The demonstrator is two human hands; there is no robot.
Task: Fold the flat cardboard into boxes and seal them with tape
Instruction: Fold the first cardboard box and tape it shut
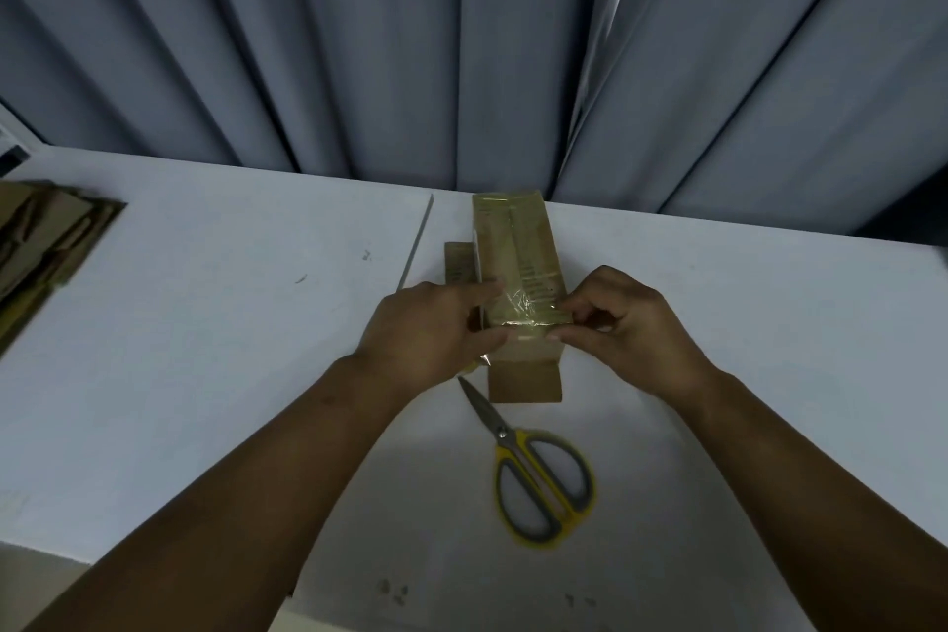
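1. Forearms (267, 467), bare, come in from both lower corners and meet at mid-frame.
2. Scissors (544, 477) with yellow and grey handles lie closed on the table (205, 375), low centre, between the arms. The blade tip points up-left, near the box's loose flap but not touching it.
3. Box (515, 246): narrow, brown, folded up, lying lengthwise away from the camera at frame centre. Its far end is near the table's back edge. The top is glossy with clear tape (523, 311) (crinkled at the near end).
4. Flap (523, 382) at the near end is unsealed and lies on the table just below the hands.
5. Left hand (426, 331) is at the box's near left corner. The index finger (487, 294) lies straight on the top and the thumb lies straight across the near face, both pressing the tape down. The other fingers are hidden; cannot tell how they lie.
6. Right hand (633, 328) is at the near right corner with the fingers curled in. The thumb (556, 337) and index finger pinch the tape at that corner.
7. Flat cardboard (46, 246): a blurred stack at the left edge of the frame, on the table, well apart from the box.
8. Curtain (359, 41), grey-blue and pleated, fills the upper half behind the table.
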